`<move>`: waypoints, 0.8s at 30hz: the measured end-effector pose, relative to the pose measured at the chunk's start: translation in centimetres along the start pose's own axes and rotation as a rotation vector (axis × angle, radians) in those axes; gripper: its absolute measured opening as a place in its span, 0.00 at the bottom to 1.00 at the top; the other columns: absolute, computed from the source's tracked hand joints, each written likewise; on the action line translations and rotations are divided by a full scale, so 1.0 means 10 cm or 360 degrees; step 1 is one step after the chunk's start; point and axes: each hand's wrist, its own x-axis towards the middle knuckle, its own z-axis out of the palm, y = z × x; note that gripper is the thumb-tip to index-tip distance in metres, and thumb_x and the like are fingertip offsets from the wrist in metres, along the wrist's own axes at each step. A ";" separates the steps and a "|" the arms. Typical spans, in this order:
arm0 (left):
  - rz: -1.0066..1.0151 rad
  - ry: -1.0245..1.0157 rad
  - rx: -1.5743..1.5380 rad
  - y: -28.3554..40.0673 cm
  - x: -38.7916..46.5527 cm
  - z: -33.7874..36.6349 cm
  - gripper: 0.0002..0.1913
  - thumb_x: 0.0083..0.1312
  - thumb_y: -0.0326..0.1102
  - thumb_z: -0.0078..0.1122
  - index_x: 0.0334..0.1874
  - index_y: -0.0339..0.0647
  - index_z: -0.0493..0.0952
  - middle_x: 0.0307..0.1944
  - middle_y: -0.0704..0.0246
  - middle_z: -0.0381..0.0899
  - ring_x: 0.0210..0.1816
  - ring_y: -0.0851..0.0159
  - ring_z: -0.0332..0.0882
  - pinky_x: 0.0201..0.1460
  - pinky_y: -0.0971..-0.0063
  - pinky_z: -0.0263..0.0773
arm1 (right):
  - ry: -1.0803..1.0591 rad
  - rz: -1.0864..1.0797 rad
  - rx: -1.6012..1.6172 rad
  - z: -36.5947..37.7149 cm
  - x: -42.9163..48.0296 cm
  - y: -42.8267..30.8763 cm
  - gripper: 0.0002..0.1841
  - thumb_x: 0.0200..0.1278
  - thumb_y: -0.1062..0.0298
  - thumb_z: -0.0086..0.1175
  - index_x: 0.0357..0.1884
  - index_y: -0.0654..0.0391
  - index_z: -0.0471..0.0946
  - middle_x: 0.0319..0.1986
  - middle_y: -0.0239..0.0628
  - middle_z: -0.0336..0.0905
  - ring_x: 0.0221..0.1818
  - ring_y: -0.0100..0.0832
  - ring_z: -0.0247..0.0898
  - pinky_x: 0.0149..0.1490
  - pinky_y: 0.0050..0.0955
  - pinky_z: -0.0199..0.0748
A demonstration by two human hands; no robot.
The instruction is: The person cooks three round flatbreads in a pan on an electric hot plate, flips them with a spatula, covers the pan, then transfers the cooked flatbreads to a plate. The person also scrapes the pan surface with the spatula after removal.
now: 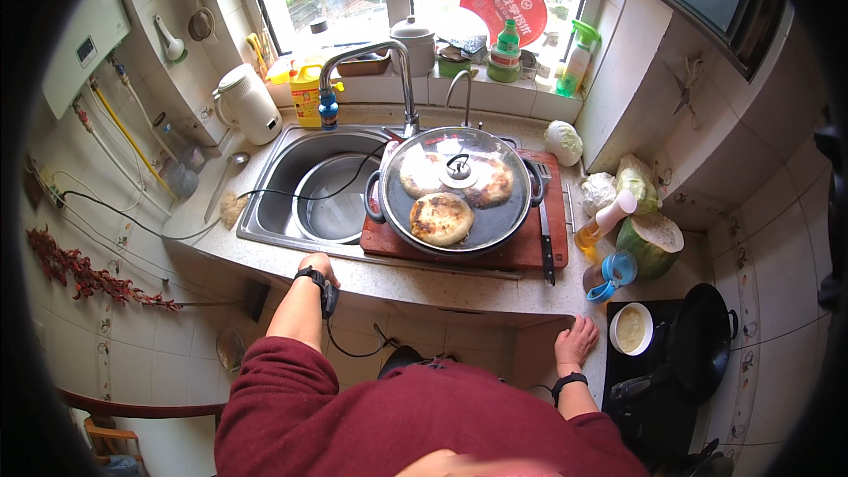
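Observation:
My left hand [320,267] is at the counter's front edge near the sink, with a black device and cable at its wrist; whether its fingers hold anything I cannot tell. My right hand [577,342] rests with spread fingers on the counter edge at the right, beside the black stove. Between and beyond them, a round electric pan [493,228] under a glass lid [424,165] holds several browned flatbreads [442,219]. It stands on a red-brown cutting board [550,248]. A black-handled knife [547,258] and a slotted spatula [542,169] lie along the pan's right side.
Left of the pan is a steel sink [268,202] with a metal basin [331,212], crossed by a black cord [311,198]. At right are an oil bottle [603,220], a cut winter melon [646,245], a white bowl [631,329] and a black wok [699,344]. A faucet [405,79] stands behind.

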 end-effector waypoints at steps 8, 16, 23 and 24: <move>-0.0008 -0.0002 -0.0042 0.02 -0.12 -0.04 0.21 0.45 0.43 0.80 0.37 0.37 0.85 0.38 0.64 0.86 0.38 0.64 0.84 0.46 0.69 0.77 | -0.0018 0.0011 0.0019 -0.02 0.00 -0.01 0.23 0.46 0.73 0.55 0.50 0.55 0.71 0.51 0.43 0.66 0.57 0.47 0.61 0.66 0.48 0.57; 0.0016 0.0038 -0.0048 0.03 -0.19 -0.05 0.22 0.45 0.42 0.80 0.38 0.35 0.84 0.38 0.63 0.86 0.39 0.63 0.84 0.47 0.69 0.77 | -0.0026 0.0008 0.0014 0.02 0.00 0.01 0.23 0.46 0.73 0.56 0.50 0.56 0.71 0.51 0.44 0.66 0.57 0.47 0.61 0.66 0.47 0.57; 0.0005 0.0060 -0.0011 0.04 -0.19 -0.05 0.21 0.45 0.42 0.80 0.37 0.36 0.84 0.37 0.63 0.86 0.36 0.63 0.84 0.46 0.69 0.77 | -0.0017 0.0010 0.0033 0.02 -0.01 0.01 0.24 0.45 0.73 0.56 0.50 0.56 0.71 0.51 0.43 0.66 0.57 0.47 0.61 0.66 0.47 0.57; 0.0014 0.0081 0.0013 0.05 -0.20 -0.05 0.21 0.45 0.42 0.80 0.36 0.36 0.85 0.37 0.64 0.86 0.36 0.63 0.84 0.46 0.69 0.77 | -0.0018 0.0011 0.0033 0.02 0.00 0.01 0.24 0.45 0.73 0.56 0.50 0.56 0.71 0.51 0.43 0.66 0.57 0.47 0.61 0.66 0.47 0.57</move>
